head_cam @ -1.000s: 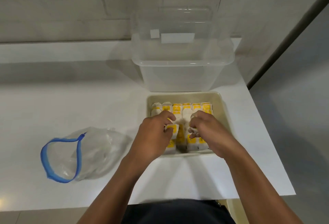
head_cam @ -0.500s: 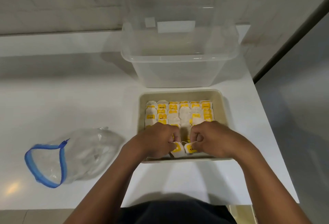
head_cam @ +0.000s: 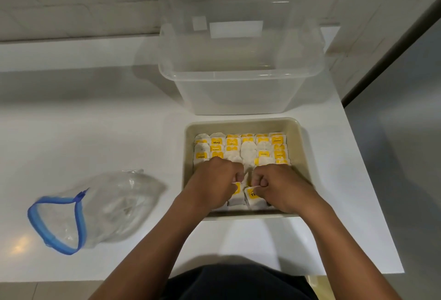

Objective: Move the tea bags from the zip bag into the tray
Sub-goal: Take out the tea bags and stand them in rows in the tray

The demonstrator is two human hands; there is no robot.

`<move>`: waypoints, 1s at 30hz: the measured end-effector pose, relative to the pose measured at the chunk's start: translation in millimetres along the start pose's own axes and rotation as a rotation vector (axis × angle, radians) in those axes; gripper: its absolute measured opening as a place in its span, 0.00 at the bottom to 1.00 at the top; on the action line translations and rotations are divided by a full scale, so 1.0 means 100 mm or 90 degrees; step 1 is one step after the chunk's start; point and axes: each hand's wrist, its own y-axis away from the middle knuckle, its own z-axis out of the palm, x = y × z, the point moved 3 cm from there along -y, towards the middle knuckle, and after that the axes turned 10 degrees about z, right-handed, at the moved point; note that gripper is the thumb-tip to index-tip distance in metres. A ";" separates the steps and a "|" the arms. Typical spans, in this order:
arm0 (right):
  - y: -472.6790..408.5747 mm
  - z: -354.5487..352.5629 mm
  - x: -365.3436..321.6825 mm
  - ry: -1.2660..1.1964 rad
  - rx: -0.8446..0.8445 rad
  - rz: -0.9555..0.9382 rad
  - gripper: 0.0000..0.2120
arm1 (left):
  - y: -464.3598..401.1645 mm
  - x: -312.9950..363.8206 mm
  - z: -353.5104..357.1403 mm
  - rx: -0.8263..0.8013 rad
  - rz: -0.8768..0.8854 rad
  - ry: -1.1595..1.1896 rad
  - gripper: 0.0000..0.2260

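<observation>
Paper tags: yellow, pinched one per hand; left hand (head_cam: 216, 186) and right hand (head_cam: 282, 188) curled knuckles-up, each on a tea bag (head_cam: 255, 200) in the nearest row.
Grip: thumb against forefinger on the tag edge, fingers closed on the bag, not on the tray.
Between the hands: narrow gap, the two held bags just beside each other.
Beyond the knuckles: tea bags (head_cam: 241, 149) packed in rows, filling the beige tray (head_cam: 296, 140) to its far wall.
How to do it well, judged: seat both bags upright, press lightly, keep tags facing up, avoid dragging neighbours out of line.
Far left of the grip: zip bag (head_cam: 95, 209), blue rim open, looks empty, well apart.
Past the tray: clear plastic bin (head_cam: 238, 89), touching or nearly touching the far rim; cannot tell which.
</observation>
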 end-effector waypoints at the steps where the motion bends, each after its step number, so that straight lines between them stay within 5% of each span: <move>1: -0.01 0.00 0.00 -0.013 0.012 0.007 0.10 | 0.00 0.00 0.00 0.000 0.003 -0.002 0.06; 30: -0.01 0.07 0.05 0.006 0.086 0.039 0.04 | 0.05 0.05 0.13 -0.021 0.005 -0.194 0.23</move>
